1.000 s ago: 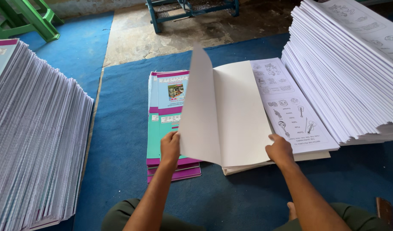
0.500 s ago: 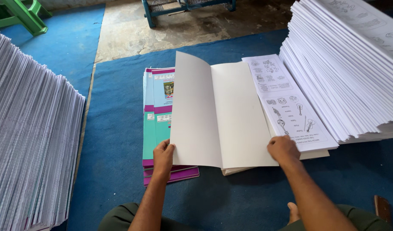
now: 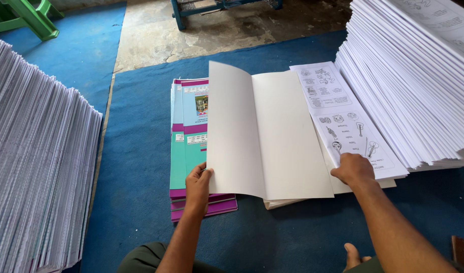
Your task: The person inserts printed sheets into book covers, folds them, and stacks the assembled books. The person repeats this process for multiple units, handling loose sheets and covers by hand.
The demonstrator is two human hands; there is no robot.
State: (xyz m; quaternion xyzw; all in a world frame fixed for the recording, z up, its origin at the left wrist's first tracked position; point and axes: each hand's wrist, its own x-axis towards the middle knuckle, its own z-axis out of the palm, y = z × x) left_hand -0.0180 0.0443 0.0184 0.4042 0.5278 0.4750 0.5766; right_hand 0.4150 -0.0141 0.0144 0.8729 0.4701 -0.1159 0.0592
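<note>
Now blank cover sheet [image 3: 264, 136] swung further leftward than a second ago, nearly flat over teal-and-purple booklet stack [image 3: 191, 136]. Left hand [image 3: 197, 186] pinches its lower edge; right hand [image 3: 354, 169] presses flat on printed pages [image 3: 338, 114], grip holding nothing. Fold about closed, on blue floor mat [image 3: 141, 151].

At frame centre, our left hand [image 3: 197, 184] lifts a blank white sheet [image 3: 232, 131] by its edge, while our right hand [image 3: 354, 169] presses the printed pages [image 3: 343, 119] beside teal-and-purple covers [image 3: 189, 136].
</note>
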